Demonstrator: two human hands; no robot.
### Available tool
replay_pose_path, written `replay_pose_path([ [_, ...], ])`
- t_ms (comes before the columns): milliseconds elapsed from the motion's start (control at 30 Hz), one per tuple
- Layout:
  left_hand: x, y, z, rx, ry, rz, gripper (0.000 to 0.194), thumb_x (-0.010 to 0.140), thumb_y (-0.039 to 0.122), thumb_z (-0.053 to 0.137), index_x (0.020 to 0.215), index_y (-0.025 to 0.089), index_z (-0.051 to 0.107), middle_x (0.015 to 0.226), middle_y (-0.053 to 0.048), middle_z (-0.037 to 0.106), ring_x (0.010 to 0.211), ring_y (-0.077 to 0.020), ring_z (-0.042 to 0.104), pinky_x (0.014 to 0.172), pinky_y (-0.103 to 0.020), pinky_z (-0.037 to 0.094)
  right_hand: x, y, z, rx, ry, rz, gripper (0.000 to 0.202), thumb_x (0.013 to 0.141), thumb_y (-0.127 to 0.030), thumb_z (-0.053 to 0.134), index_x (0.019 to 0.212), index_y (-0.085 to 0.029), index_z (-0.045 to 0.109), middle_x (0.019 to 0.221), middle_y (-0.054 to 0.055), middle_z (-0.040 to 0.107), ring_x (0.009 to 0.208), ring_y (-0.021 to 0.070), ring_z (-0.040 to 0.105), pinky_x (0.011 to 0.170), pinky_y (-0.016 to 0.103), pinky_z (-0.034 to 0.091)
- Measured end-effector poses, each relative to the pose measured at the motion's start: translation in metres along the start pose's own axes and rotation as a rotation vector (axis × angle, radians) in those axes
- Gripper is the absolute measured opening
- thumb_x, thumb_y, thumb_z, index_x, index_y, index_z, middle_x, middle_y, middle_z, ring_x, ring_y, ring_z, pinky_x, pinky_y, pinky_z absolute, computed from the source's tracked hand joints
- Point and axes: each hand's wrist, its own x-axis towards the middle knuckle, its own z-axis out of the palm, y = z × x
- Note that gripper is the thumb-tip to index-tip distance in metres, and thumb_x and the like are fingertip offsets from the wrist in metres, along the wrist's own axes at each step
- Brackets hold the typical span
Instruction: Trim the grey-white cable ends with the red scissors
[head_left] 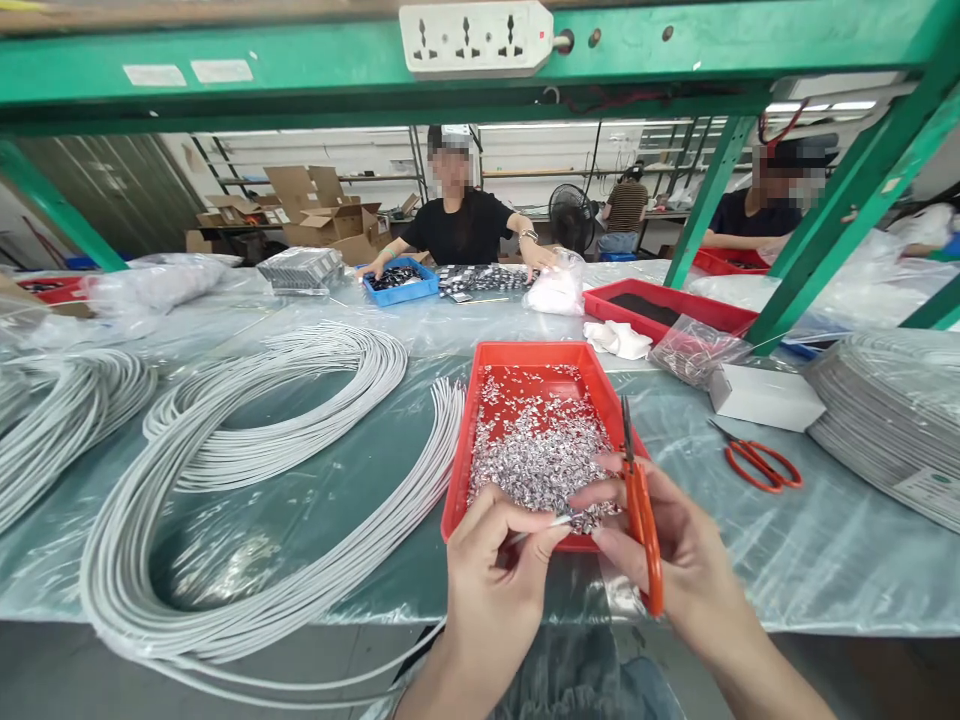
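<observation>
Over the near end of a red tray (459,440) filled with small silvery metal pieces (525,450), my left hand (501,560) pinches the end of a white cable (560,520) between thumb and forefinger. My right hand (675,550) is just to the right of the cable tip, fingers curled round orange-handled scissors (643,530) whose dark blades point up and away. Whether its fingertips also hold a small metal piece is too small to tell. Left of the tray lies a large coiled bundle of white cables (127,540).
A second pair of orange scissors (761,465) and a white box (765,397) lie at right, beside a large coil (892,400). Green frame bars (795,250) cross above and at right. Across the table a person (457,225) reaches into a blue tray (405,292).
</observation>
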Motion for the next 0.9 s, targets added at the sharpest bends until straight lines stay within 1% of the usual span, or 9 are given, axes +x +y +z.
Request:
replay_pose_path([
  [133,-0.002,0.000,-0.003,-0.073,-0.106,-0.102,0.011,0.076,0.020,0.063,0.067,0.014,0.062,0.062,0.001,0.048,0.053,-0.0072,0.046,0.047,-0.018,0.036,0.007,-0.002,0.006,0.103,0.022,0.002,0.052,0.068,-0.033,0.074,0.110,-0.021,0.045,0.069,-0.004,0.057,0.062,0.0070,0.054,0.059,0.016,0.047],
  [233,-0.001,-0.002,-0.008,-0.287,-0.342,-0.312,0.021,0.081,0.033,0.057,0.073,0.014,0.062,0.060,0.001,0.047,0.046,-0.0058,0.041,0.042,-0.018,0.032,0.008,-0.003,0.004,0.105,0.031,-0.011,0.051,0.068,-0.030,0.074,0.109,-0.021,0.046,0.066,-0.005,0.057,0.057,0.0063,0.055,0.057,0.016,0.047],
  [333,-0.001,-0.002,-0.011,-0.451,-0.514,-0.494,0.028,0.083,0.039,0.054,0.075,0.013,0.060,0.056,0.002,0.045,0.041,-0.0044,0.036,0.039,-0.018,0.026,0.008,-0.002,-0.002,0.163,-0.067,-0.010,0.049,0.069,-0.025,0.074,0.109,-0.021,0.046,0.066,-0.004,0.058,0.057,0.0081,0.058,0.056,0.018,0.047],
  [467,-0.001,0.003,-0.009,-0.411,-0.438,-0.424,0.016,0.077,0.029,0.062,0.072,0.014,0.062,0.061,0.000,0.048,0.046,-0.0054,0.039,0.043,-0.018,0.029,0.013,0.005,-0.010,0.272,-0.226,0.088,0.052,0.068,-0.024,0.075,0.111,-0.020,0.046,0.066,-0.004,0.058,0.056,0.0065,0.054,0.052,0.016,0.040],
  [567,-0.001,0.005,-0.007,-0.307,-0.388,-0.281,0.011,0.076,0.023,0.063,0.069,0.014,0.064,0.062,-0.001,0.051,0.052,-0.0073,0.041,0.047,-0.019,0.032,0.017,0.008,-0.010,0.344,-0.296,0.223,0.052,0.068,-0.031,0.075,0.110,-0.018,0.047,0.062,-0.005,0.054,0.042,-0.0001,0.035,0.045,0.014,0.029],
  [633,-0.001,0.004,-0.007,-0.249,-0.359,-0.236,0.012,0.076,0.023,0.062,0.068,0.015,0.064,0.061,0.000,0.049,0.053,-0.0076,0.041,0.049,-0.019,0.032,0.018,0.007,-0.008,0.351,-0.313,0.239,0.050,0.070,-0.033,0.073,0.110,-0.018,0.047,0.064,-0.005,0.054,0.040,-0.0020,0.030,0.046,0.014,0.028],
  [733,0.000,0.001,-0.008,-0.212,-0.298,-0.269,0.015,0.077,0.026,0.061,0.067,0.014,0.061,0.059,0.001,0.044,0.051,-0.0073,0.039,0.048,-0.020,0.031,0.012,0.005,-0.007,0.210,-0.208,0.109,0.051,0.070,-0.037,0.072,0.111,-0.021,0.046,0.076,-0.002,0.055,0.057,0.0040,0.048,0.058,0.017,0.040],
  [833,0.001,0.001,-0.009,-0.262,-0.279,-0.359,0.019,0.079,0.029,0.059,0.066,0.014,0.057,0.056,0.003,0.040,0.048,-0.0066,0.034,0.046,-0.019,0.028,-0.003,0.009,-0.018,-0.056,-0.128,-0.093,0.057,0.073,-0.049,0.064,0.119,-0.025,0.042,0.080,0.001,0.052,0.068,0.0103,0.051,0.062,0.019,0.044],
  [900,0.001,0.002,-0.011,-0.308,-0.284,-0.408,0.021,0.079,0.031,0.058,0.066,0.014,0.056,0.053,0.004,0.038,0.047,-0.0062,0.030,0.045,-0.019,0.026,-0.016,0.015,-0.032,-0.260,-0.102,-0.140,0.061,0.075,-0.050,0.059,0.128,-0.028,0.036,0.094,0.006,0.052,0.079,0.0156,0.053,0.067,0.024,0.048],
])
